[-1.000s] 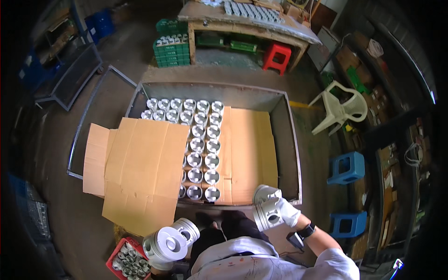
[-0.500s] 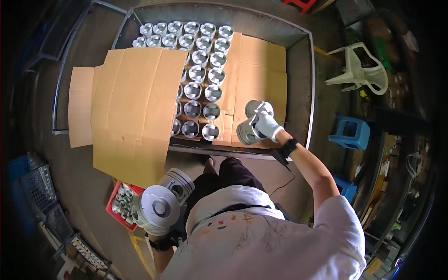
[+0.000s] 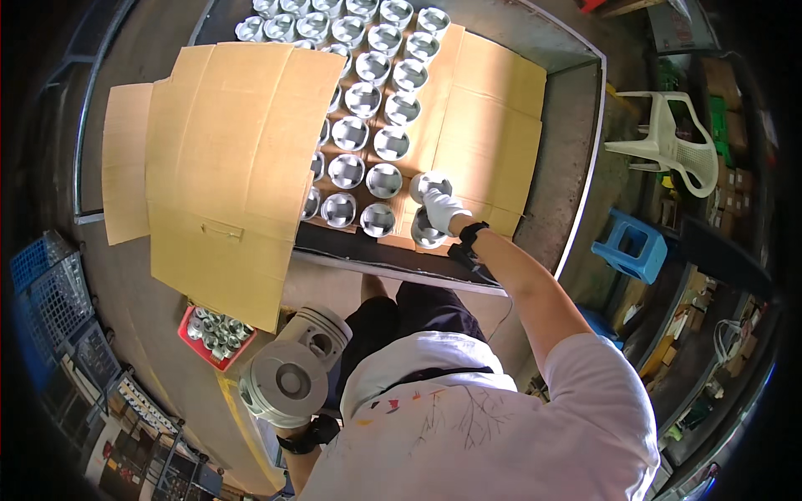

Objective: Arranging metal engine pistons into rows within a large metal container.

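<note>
Since half a second ago, the right hand and its two pistons are sitting closer to the rows, the pair now standing open end up, not tilted. Gloved fingers are touching the pair; can't tell grip tightness. Left hand is mostly hiding behind two more pistons, holding them outside the metal bin; finger spread can't be told. Rows of pistons are standing left of the right-hand pair. Cardboard flap is covering some. Red crate is holding metal parts, lower left.
</note>
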`<state>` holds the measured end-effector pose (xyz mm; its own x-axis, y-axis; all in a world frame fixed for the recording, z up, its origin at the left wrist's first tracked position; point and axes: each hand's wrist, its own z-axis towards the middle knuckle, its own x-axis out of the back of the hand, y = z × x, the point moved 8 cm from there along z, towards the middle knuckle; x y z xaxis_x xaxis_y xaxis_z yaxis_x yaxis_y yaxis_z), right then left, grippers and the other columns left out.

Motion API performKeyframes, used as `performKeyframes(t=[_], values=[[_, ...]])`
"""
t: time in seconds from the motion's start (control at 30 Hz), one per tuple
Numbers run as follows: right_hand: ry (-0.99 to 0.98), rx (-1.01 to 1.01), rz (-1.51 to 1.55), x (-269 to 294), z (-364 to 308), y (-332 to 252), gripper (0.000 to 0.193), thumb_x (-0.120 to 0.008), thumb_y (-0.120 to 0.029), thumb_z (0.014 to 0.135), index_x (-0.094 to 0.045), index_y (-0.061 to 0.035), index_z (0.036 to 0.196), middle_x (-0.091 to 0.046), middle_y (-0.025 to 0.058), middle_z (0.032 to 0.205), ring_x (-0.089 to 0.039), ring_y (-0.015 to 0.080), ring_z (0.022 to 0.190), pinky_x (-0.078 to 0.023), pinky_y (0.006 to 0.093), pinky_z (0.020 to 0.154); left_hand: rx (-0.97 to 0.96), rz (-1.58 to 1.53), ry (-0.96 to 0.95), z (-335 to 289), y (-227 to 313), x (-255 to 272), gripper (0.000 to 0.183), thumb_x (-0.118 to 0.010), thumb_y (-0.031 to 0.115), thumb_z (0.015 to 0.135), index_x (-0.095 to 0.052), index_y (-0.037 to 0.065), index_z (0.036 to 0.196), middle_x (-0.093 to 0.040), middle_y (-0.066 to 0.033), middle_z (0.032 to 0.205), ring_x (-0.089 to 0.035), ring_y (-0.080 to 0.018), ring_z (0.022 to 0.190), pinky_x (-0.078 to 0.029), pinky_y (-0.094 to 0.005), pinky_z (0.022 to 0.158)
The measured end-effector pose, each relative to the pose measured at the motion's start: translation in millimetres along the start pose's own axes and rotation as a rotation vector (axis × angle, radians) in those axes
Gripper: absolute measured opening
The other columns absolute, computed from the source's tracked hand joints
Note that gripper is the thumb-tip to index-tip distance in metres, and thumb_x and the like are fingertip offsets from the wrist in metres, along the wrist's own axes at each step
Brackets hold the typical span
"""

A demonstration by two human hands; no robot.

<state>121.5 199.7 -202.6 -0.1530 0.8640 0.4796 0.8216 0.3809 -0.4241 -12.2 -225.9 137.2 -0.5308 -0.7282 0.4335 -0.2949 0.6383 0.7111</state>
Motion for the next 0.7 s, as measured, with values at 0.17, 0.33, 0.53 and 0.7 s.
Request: performKeyframes(t=[0.17, 0.33, 0.53, 0.7], values=[[-0.018, 0.075, -0.271, -2, -7, -28, 0.025, -0.045, -0.009, 0.091, -0.056, 0.004, 0.11, -0.065, 0.0257, 0.102, -0.066, 0.037, 0.096, -0.054, 0.0441, 0.079, 0.037, -0.006, 0.002, 1, 2, -5, 0.039, -0.075, 0.029, 0.074, -0.061, 0.011, 0.106, -0.063, -0.0068, 0.105, -0.061, -0.0252, 0.097, -0.05, -0.0392, 0.081], [0.067, 0.099, -0.189, -25, 11, -17, 0.023, -0.049, -0.007, 0.089, -0.055, 0.0064, 0.107, -0.065, 0.0275, 0.098, -0.067, 0.0378, 0.093, -0.055, 0.0439, 0.076, 0.077, -0.006, -0.002, -3, 2, -6, 0.039, -0.075, 0.029, 0.074, -0.061, 0.011, 0.105, -0.063, -0.0067, 0.105, -0.061, -0.0251, 0.096, -0.05, -0.0392, 0.081], [0.113, -0.16, 0.388, -52, 29, 27, 0.048, -0.029, -0.032, 0.1, -0.056, 0.0027, 0.119, -0.064, 0.0228, 0.112, -0.063, 0.0328, 0.103, -0.05, 0.0396, 0.088, 0.1, -0.011, -0.026, 0, 2, -7, 0.038, -0.075, 0.029, 0.074, -0.061, 0.011, 0.105, -0.063, -0.0066, 0.104, -0.061, -0.025, 0.096, -0.05, -0.0391, 0.081], [0.12, -0.177, 0.323, -52, 17, 7, 0.059, -0.018, -0.038, 0.102, -0.057, 0.0014, 0.122, -0.062, 0.0215, 0.118, -0.06, 0.034, 0.107, -0.045, 0.038, 0.094, 0.124, -0.006, -0.019, -2, -2, -3, 0.038, -0.075, 0.03, 0.074, -0.061, 0.011, 0.104, -0.063, -0.0065, 0.104, -0.061, -0.0249, 0.096, -0.05, -0.0391, 0.081]])
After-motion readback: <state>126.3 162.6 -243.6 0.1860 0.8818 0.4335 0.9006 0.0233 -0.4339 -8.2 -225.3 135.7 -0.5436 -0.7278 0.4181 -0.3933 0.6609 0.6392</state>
